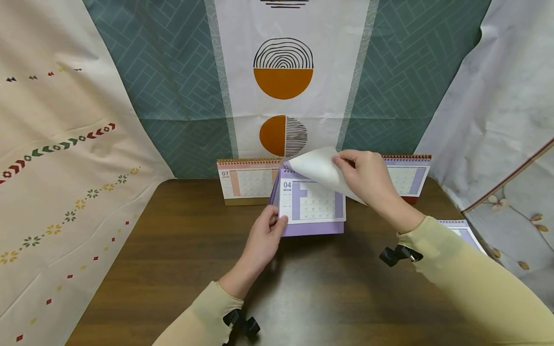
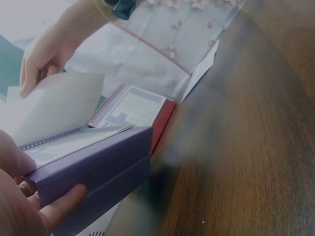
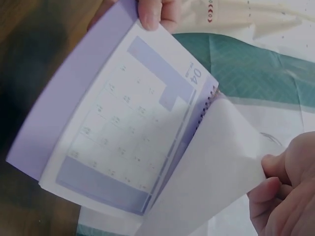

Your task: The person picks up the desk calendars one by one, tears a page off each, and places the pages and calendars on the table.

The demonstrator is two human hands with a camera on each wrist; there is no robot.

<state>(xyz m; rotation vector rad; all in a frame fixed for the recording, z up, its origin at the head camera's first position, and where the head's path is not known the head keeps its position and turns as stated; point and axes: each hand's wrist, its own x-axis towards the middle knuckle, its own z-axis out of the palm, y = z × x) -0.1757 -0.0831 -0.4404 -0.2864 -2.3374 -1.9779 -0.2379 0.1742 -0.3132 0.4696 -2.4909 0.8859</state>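
A purple spiral-bound desk calendar, its page headed 04, is held above the table in the middle of the head view. My left hand grips its lower left corner, with the thumb on the front. At the upper right, my right hand pinches a lifted calendar page, whose blank white back curls over the spiral. The right wrist view shows the page bent between thumb and fingers. In the left wrist view the calendar's purple base lies within the left hand's hold.
Behind stand an orange calendar headed 07 and another purple-patterned calendar on a red base, partly hidden by my right hand. A further calendar sits at the table's right edge. Patterned cloths hang around the brown table.
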